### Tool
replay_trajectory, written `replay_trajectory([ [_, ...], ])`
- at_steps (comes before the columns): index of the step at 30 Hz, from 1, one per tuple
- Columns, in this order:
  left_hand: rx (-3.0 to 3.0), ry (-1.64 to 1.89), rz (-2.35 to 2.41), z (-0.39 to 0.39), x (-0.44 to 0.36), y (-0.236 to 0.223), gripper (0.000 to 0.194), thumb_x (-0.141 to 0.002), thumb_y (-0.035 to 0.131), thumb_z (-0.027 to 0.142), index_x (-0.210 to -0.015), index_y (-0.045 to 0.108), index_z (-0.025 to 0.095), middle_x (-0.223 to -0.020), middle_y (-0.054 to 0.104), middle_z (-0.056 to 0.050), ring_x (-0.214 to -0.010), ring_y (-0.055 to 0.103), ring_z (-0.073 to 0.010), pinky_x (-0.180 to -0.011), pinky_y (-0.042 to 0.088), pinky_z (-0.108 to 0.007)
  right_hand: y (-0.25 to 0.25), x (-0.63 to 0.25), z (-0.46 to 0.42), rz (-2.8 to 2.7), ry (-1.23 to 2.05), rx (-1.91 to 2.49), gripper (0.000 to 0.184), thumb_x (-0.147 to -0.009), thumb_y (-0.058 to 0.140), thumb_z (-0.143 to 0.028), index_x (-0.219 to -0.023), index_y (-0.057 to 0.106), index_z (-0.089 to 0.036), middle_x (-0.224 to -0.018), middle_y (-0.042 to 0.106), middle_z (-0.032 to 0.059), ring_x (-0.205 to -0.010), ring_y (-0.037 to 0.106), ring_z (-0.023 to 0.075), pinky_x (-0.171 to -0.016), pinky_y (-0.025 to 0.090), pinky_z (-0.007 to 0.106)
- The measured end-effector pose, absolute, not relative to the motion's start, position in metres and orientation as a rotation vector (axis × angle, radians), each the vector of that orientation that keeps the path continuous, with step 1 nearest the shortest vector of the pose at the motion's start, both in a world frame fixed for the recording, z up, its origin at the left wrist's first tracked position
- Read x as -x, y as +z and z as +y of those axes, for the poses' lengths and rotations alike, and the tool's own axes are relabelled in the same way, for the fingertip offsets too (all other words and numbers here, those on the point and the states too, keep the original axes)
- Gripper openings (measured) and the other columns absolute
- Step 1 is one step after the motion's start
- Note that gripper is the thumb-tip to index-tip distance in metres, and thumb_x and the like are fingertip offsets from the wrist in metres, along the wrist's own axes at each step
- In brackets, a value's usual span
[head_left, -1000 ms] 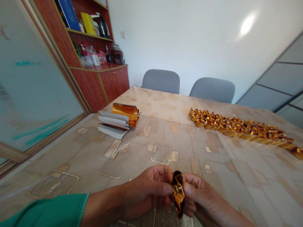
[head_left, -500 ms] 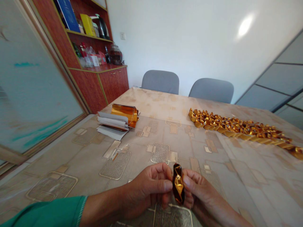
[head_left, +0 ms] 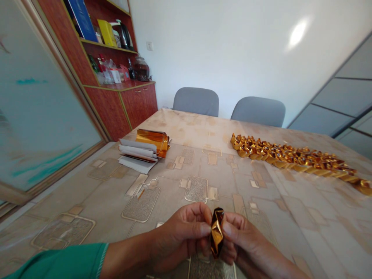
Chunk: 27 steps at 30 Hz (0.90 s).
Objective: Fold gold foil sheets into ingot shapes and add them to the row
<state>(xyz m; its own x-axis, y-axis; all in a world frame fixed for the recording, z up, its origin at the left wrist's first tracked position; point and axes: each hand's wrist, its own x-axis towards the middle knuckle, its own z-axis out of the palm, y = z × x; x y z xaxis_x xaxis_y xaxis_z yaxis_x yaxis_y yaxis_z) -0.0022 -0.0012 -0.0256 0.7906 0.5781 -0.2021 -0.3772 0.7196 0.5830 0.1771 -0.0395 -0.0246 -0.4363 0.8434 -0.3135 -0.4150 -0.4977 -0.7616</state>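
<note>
A twisted, folded piece of gold-and-brown foil (head_left: 217, 232) stands upright between my hands, near the front edge of the view. My left hand (head_left: 183, 232) pinches its left side between thumb and fingers. My right hand (head_left: 236, 240) grips its right side the same way. A long row of similar folded gold foil pieces (head_left: 293, 159) lies across the right of the patterned tablecloth (head_left: 95, 193). Further left, a curled sheet of amber foil (head_left: 153, 142) rests on a stack of white papers (head_left: 136, 155). Both lie out of reach of my fingers.
A red wooden cabinet (head_left: 136, 104) with bottles and jars stands beyond the table's far left corner. Two grey chairs (head_left: 229, 102) stand behind the far edge. A frosted glass panel (head_left: 43, 116) runs along the left side.
The foil piece has grown shorter and more compact between my fingers, its lower tail drawn up. My view has tilted slightly, shifting the room in the picture.
</note>
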Motion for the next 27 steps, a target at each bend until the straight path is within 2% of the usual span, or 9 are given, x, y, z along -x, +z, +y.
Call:
replay_trajectory([
  [4,-0.609,0.573,0.425,-0.003,0.000,-0.025,0.038,-0.067,0.085,0.031,-0.087,0.056,0.016,-0.076,0.064,-0.002,-0.060,0.059,-0.0109,-0.059,0.043,-0.023,-0.025,-0.175,-0.040,-0.797,1.967,0.929,0.047,-0.070,0.081,-0.056,-0.067,0.055,-0.017,-0.054,0.046,-0.0061,-0.049,0.035,0.0068,-0.051,0.030,0.022],
  [9,-0.671,0.623,0.492,-0.007,-0.004,-0.032,0.039,-0.066,0.084,0.033,-0.083,0.053,0.017,-0.071,0.062,-0.001,-0.063,0.062,-0.0159,-0.059,0.042,-0.025,-0.025,-0.175,-0.041,-0.862,1.955,0.982,0.050,-0.067,0.082,-0.059,-0.061,0.056,-0.017,-0.053,0.049,-0.0040,-0.052,0.039,0.0083,-0.054,0.029,0.023],
  [19,-0.635,0.605,0.503,-0.007,-0.003,-0.029,0.040,-0.067,0.084,0.036,-0.084,0.053,0.018,-0.070,0.059,0.001,-0.060,0.058,-0.0117,-0.055,0.037,-0.022,-0.024,-0.173,-0.042,-0.744,1.962,0.962,0.048,-0.062,0.087,-0.054,-0.057,0.060,-0.015,-0.051,0.047,-0.0044,-0.051,0.039,0.0070,-0.052,0.029,0.021],
  [21,-0.624,0.613,0.497,-0.008,-0.003,-0.029,0.041,-0.067,0.086,0.035,-0.085,0.054,0.017,-0.073,0.061,0.001,-0.062,0.057,-0.0107,-0.058,0.038,-0.022,-0.022,-0.171,-0.042,-0.698,1.967,0.922,0.044,-0.063,0.087,-0.053,-0.061,0.066,-0.015,-0.054,0.051,-0.0027,-0.054,0.044,0.0078,-0.054,0.033,0.020],
  [24,-0.613,0.594,0.494,-0.008,-0.003,-0.029,0.043,-0.066,0.088,0.035,-0.086,0.055,0.016,-0.078,0.063,-0.001,-0.066,0.059,-0.0110,-0.059,0.040,-0.021,-0.021,-0.168,-0.043,-0.656,1.991,0.847,0.040,-0.065,0.087,-0.050,-0.078,0.075,-0.014,-0.066,0.061,0.0019,-0.067,0.055,0.0123,-0.064,0.042,0.022],
  [27,-0.611,0.595,0.476,-0.009,-0.004,-0.030,0.043,-0.067,0.087,0.038,-0.086,0.055,0.016,-0.074,0.061,-0.001,-0.061,0.056,-0.0092,-0.055,0.040,-0.020,-0.022,-0.165,-0.044,-0.647,2.016,0.777,0.038,-0.069,0.085,-0.048,-0.087,0.077,-0.015,-0.075,0.066,0.0048,-0.076,0.060,0.0155,-0.073,0.047,0.025],
])
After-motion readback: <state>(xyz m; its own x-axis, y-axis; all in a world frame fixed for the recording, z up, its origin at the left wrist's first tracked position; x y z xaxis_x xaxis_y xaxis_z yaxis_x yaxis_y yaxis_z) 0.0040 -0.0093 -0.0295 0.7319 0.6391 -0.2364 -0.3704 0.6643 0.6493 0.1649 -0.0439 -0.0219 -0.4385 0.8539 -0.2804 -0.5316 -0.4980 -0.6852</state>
